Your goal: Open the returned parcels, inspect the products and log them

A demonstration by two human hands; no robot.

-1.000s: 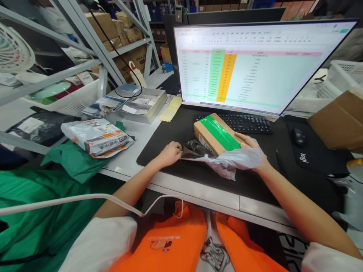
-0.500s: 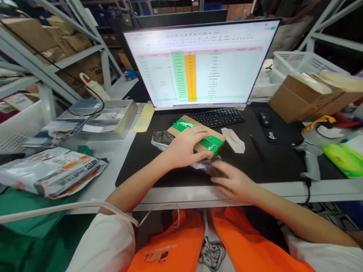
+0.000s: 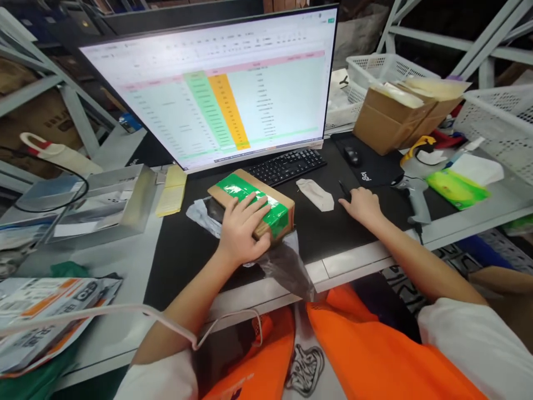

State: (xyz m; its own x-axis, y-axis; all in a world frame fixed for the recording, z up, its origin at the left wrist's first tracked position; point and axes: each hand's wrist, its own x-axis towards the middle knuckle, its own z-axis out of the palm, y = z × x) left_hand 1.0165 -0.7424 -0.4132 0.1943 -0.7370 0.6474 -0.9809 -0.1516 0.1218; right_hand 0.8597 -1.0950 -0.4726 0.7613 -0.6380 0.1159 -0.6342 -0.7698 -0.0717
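Note:
A cardboard box (image 3: 272,203) sealed with green tape lies on the black desk mat (image 3: 183,250), in front of the keyboard (image 3: 287,164). My left hand (image 3: 239,230) rests on top of it, fingers spread flat and thumb at its near edge. A crumpled grey plastic bag (image 3: 287,266) lies under the box and hangs over the desk's front edge. My right hand (image 3: 362,206) lies on the mat to the right, holding nothing, its fingertips at a black pen (image 3: 343,190). A small white packet (image 3: 316,194) sits between the box and that hand.
A large monitor (image 3: 216,83) shows a spreadsheet. A mouse (image 3: 353,155), a barcode scanner (image 3: 416,194), a green pack (image 3: 456,189), an open carton (image 3: 395,116) and white baskets (image 3: 495,122) are at the right. A metal tray (image 3: 108,200), yellow notes (image 3: 172,189) and a printed mailer bag (image 3: 41,311) are at the left.
My right hand left the plastic bag and moved right along the mat to the pen. My left hand stays on the box. The camera has turned to the right.

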